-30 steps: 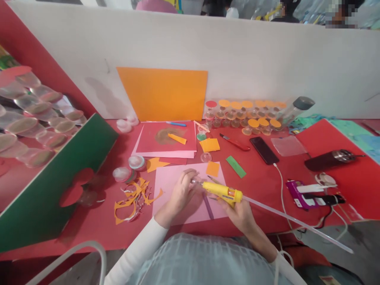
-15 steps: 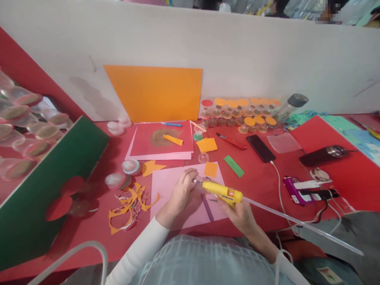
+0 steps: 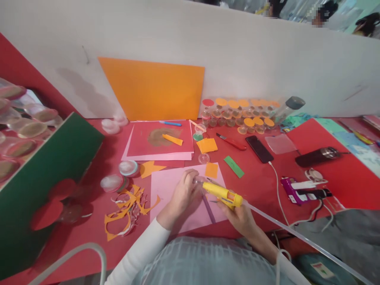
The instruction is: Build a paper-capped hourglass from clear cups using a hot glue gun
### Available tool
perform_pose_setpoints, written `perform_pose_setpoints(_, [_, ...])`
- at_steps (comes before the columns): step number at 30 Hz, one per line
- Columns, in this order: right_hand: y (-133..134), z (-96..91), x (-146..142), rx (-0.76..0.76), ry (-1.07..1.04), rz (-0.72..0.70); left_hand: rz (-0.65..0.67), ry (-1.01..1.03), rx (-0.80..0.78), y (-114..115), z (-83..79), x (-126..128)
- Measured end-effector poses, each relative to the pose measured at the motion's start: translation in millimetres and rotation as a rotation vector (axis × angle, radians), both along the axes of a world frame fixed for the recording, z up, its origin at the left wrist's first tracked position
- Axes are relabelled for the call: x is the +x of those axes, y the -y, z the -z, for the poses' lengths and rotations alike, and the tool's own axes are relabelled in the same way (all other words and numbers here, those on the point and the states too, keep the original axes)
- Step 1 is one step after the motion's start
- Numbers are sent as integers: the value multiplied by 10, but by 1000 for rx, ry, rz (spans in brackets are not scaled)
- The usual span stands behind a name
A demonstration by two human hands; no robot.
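Below, a red worktop (image 3: 261,186) strewn with craft materials stretches to a white partition, where a large orange sheet of card (image 3: 154,89) leans upright. A green board (image 3: 38,178) stands tilted at the left edge. Rows of small clear cups capped with orange paper discs (image 3: 240,114) line the back, with a black phone (image 3: 259,148) on its cable in front of them.

Nearer the person, a pink sheet of paper (image 3: 169,190) lies flat, orange paper offcuts (image 3: 127,206) scattered just to its left.

Over the pink sheet the right hand (image 3: 242,215) is clamped around a yellow hot-glue gun (image 3: 222,194), its long axis running from lower right up to upper left, nozzle aimed toward the left hand (image 3: 185,194). A long clear glue stick (image 3: 297,237) trails out the back of the gun to the lower right.

The left hand, fingers pinched together, holds a small clear plastic cup (image 3: 198,182) just at the nozzle tip, so the cup sits left of and slightly above the gun, touching or nearly touching it.
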State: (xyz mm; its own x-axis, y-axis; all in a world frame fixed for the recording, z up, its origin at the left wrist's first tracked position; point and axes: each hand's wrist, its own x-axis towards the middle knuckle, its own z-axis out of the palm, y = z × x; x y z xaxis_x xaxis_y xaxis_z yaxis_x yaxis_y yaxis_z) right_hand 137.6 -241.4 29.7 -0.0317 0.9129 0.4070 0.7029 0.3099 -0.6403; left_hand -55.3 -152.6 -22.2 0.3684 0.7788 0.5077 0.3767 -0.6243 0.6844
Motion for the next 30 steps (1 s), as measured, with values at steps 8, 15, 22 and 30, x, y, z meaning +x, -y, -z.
perform_pose_setpoints(8, [-8, 83, -6, -154, -62, -50, 14, 36, 102, 9, -89, -20])
perform_pose_setpoints(15, [-9, 101, 1, -88, -57, -52, 52, 89, -68, 22, -63, -38])
perform_pose_setpoints(22, [14, 131, 38, -16, -72, -16, 50, 151, -142, 20, 2, -52])
perform_pose_setpoints(30, [9, 200, 45, -63, 0, 4, 65, 132, -99, 29, -9, -2])
